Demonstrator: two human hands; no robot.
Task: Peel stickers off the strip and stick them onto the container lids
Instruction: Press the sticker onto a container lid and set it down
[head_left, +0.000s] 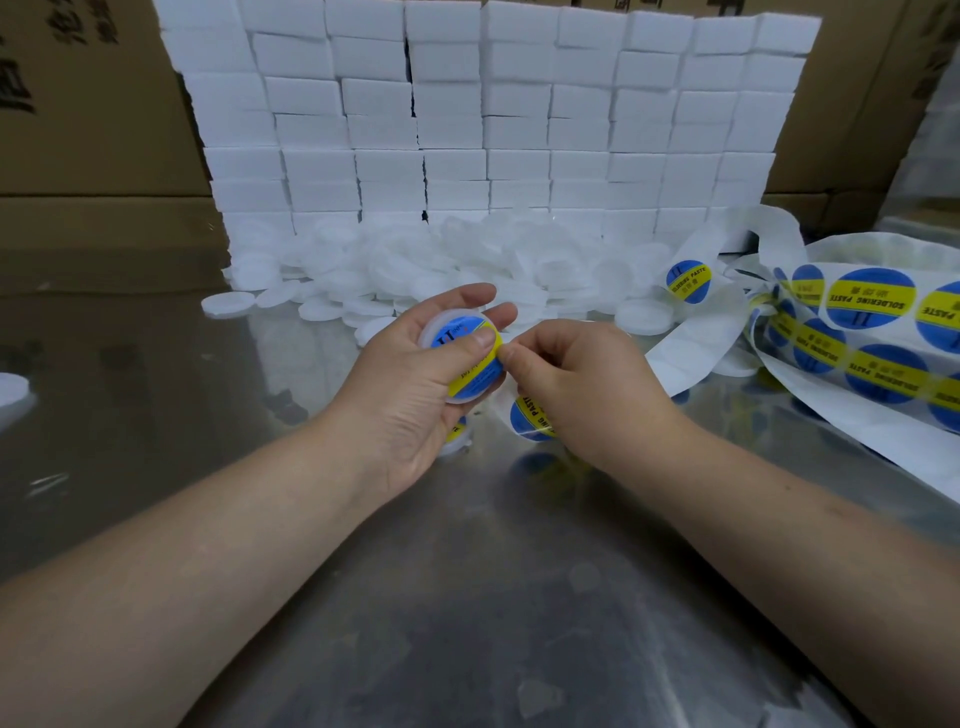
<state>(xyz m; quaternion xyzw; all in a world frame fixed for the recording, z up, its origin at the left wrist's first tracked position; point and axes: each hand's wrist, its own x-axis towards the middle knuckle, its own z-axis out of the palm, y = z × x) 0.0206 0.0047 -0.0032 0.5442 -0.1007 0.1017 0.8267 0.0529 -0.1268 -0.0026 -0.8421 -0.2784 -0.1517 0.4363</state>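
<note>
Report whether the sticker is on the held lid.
On: the blue-and-yellow round sticker covers the white round plastic lid in the left hand, thumb pressing it. Edge at right hand: cannot tell.

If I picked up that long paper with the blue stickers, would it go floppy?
Probably floppy: the sticker strip lies in loose loops and folds on the table. It looks thin, so likely light. Its bare white backing might slide easily on that shiny surface.

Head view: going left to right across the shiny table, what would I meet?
White lid at the edge → left hand holding a stickered lid → right hand → sticker strip.
</note>
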